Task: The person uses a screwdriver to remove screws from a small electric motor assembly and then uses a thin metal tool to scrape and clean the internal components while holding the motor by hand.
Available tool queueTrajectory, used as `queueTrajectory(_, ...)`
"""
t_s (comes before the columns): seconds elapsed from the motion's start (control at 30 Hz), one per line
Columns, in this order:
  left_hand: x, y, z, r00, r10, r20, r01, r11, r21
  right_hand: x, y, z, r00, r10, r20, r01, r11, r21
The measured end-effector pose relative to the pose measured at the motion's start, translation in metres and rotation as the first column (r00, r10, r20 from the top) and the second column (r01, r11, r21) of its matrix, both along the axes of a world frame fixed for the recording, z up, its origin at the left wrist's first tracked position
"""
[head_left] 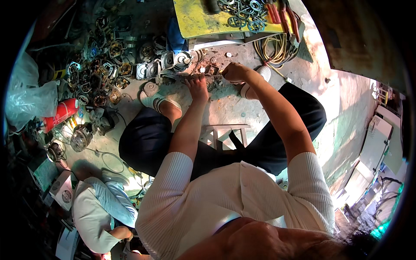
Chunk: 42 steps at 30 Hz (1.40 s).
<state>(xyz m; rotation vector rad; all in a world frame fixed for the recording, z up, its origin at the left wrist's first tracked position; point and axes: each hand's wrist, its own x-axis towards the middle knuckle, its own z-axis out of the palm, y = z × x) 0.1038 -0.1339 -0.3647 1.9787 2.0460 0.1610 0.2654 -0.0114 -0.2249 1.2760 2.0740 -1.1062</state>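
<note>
My right hand (235,72) is closed in a fist around a tool with a thin straight shaft (215,76), perhaps a screwdriver; its handle is hidden in my fingers. The shaft points left toward my left hand (198,85). The fingers of that hand bend down over a small metal part (184,77) low above the floor, largely covered by them. Just beyond lie a small white round piece (202,69) and brownish scraps. Grey metal motor housings (182,59) stand in a row to the left of these.
A yellow-topped low table (199,21) at the far side bears metal rings and red-handled pliers (284,17). Coiled yellow hose (271,50) lies beside it. Many motor parts (115,50) heap at left, near a red bottle (60,113). Another person (95,212) crouches at lower left.
</note>
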Motion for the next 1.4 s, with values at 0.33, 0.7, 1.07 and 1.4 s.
queueTrajectory(0.33,0.005,0.005,0.011,0.997,-0.015,-0.075,0.002,0.983,-0.182,-0.028,0.009,0.018,0.961,0.238,0.144,-0.245,0.969,0.031)
queueTrajectory(0.7,0.0,-0.001,-0.052,0.984,-0.004,-0.179,0.053,0.96,0.275,-0.024,-0.069,0.019,0.962,-0.265,0.063,0.248,0.948,0.2)
queueTrajectory(1.07,0.016,0.002,0.008,0.989,0.04,0.142,-0.004,0.969,-0.247,0.018,-0.093,-0.047,0.897,-0.427,-0.118,0.437,0.808,0.394)
queueTrajectory(1.4,0.02,-0.006,0.009,0.988,0.084,0.128,-0.067,0.988,-0.137,0.044,-0.076,0.004,0.743,-0.667,-0.055,0.635,0.728,-0.257)
